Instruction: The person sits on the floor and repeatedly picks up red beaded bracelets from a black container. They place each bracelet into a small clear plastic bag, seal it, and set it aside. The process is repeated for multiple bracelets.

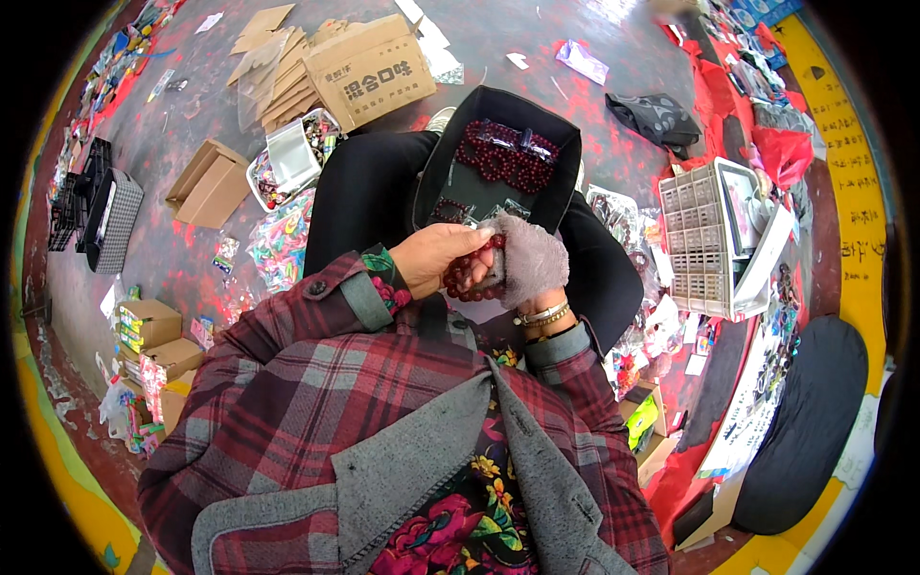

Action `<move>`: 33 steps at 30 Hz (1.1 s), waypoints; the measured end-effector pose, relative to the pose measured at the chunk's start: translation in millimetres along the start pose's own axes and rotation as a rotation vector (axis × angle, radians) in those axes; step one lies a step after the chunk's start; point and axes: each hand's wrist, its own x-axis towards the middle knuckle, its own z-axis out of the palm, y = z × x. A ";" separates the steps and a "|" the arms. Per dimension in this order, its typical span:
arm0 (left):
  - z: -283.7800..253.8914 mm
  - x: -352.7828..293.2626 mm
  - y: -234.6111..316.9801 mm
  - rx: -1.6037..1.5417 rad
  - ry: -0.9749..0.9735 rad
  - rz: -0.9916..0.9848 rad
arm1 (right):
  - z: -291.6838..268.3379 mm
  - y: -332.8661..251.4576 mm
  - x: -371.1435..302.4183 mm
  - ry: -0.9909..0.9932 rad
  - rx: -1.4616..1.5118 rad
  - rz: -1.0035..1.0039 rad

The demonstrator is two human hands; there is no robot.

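My left hand [429, 257] and my right hand [532, 261] meet in front of my lap. Between them is a dark red bead bracelet [464, 281], pinched by the left fingers and curled against the right ones. Fluffy pinkish-grey fabric [539, 251], a mitt or a cloth, covers most of the right hand. Both hands are closed. Just beyond them, a black box [425, 182] rests between my legs. Inside lie a heap of dark red bead bracelets [508, 158] and some small clear plastic bags [513, 208].
To the left are a white tray of trinkets [292, 158], an open cardboard box [209, 184] and packaged goods [283, 244]. A large carton [369, 72] lies ahead. On the right stand a pale plastic crate [695, 240], a dark bag [654, 120] and a black oblong cushion [810, 426].
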 end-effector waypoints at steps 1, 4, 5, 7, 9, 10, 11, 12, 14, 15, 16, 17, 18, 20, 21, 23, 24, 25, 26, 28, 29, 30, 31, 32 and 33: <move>-0.6 -0.3 -0.7 0.007 -0.016 0.007 | 0.7 0.4 0.4 0.011 0.031 0.007; 1.8 -1.0 1.4 -0.150 0.006 0.056 | 6.3 3.5 -0.3 0.151 0.176 -0.012; 3.2 -1.1 2.2 -0.197 0.023 0.075 | 3.3 4.4 -2.4 0.080 0.118 -0.019; -1.5 -0.4 2.1 -0.205 0.022 0.056 | -0.4 4.7 -4.4 0.064 0.054 -0.109; -1.9 -1.1 2.9 -0.170 0.033 0.003 | 14.6 12.3 -4.7 0.091 0.249 -0.071; -0.9 -0.6 2.2 -0.104 0.045 -0.008 | 20.5 11.1 -3.5 0.064 0.456 0.049; 0.7 0.4 1.0 -0.038 0.057 -0.020 | 19.4 12.4 -6.3 0.077 0.231 -0.002; 0.8 0.4 0.9 0.027 0.071 -0.027 | 10.1 4.1 -4.5 0.100 0.006 -0.051; -4.8 1.2 -1.9 0.024 0.039 -0.025 | 9.4 2.8 1.0 -0.005 0.025 0.002; -6.4 2.8 -2.9 0.024 0.020 -0.023 | 8.4 3.1 3.3 -0.056 0.031 0.028; -6.8 3.8 -3.6 -0.040 0.002 0.000 | 7.1 2.7 3.7 -0.014 0.032 -0.016; -6.3 3.2 -4.1 -0.073 0.020 0.019 | 5.9 2.0 3.3 0.028 0.033 -0.061; -3.3 2.2 -2.3 -0.104 0.033 0.037 | 3.9 1.6 3.1 0.073 0.031 -0.103; 0.2 1.1 1.6 -0.137 0.049 0.059 | 0.8 0.5 2.4 0.160 0.029 -0.191; 1.7 0.2 2.3 -0.139 0.049 0.058 | 7.7 -0.6 0.1 -0.094 0.830 0.052; 4.4 1.7 2.5 -0.114 0.077 0.039 | 21.4 4.9 -2.2 -0.143 1.672 0.391; 5.4 2.2 1.3 -0.090 0.109 0.020 | 26.6 8.6 -1.7 -0.179 1.752 0.326; 6.0 2.5 0.2 -0.066 0.140 0.000 | 29.2 11.6 -2.5 -0.213 1.829 0.258; 4.4 2.8 -1.3 -0.014 0.105 -0.022 | 29.5 13.8 -5.4 -0.164 1.683 0.366; -2.6 1.4 -3.8 0.091 0.054 -0.058 | 22.6 12.8 -3.7 0.025 0.569 -0.009; -4.0 0.7 -4.4 0.068 0.043 -0.044 | 17.3 10.2 -2.2 0.113 0.007 -0.184; -4.6 1.3 -5.5 0.043 0.023 -0.032 | 3.3 -0.7 0.7 -0.028 0.075 -0.082; -4.9 1.8 -6.1 0.019 0.004 -0.021 | 1.6 -1.4 0.6 -0.034 0.094 -0.013; -4.5 1.8 -5.6 -0.040 0.011 -0.007 | 0.6 -1.3 0.5 -0.041 0.113 0.055; -3.0 1.8 -3.5 -0.097 0.016 0.006 | -0.3 -0.8 -0.1 -0.045 0.130 0.124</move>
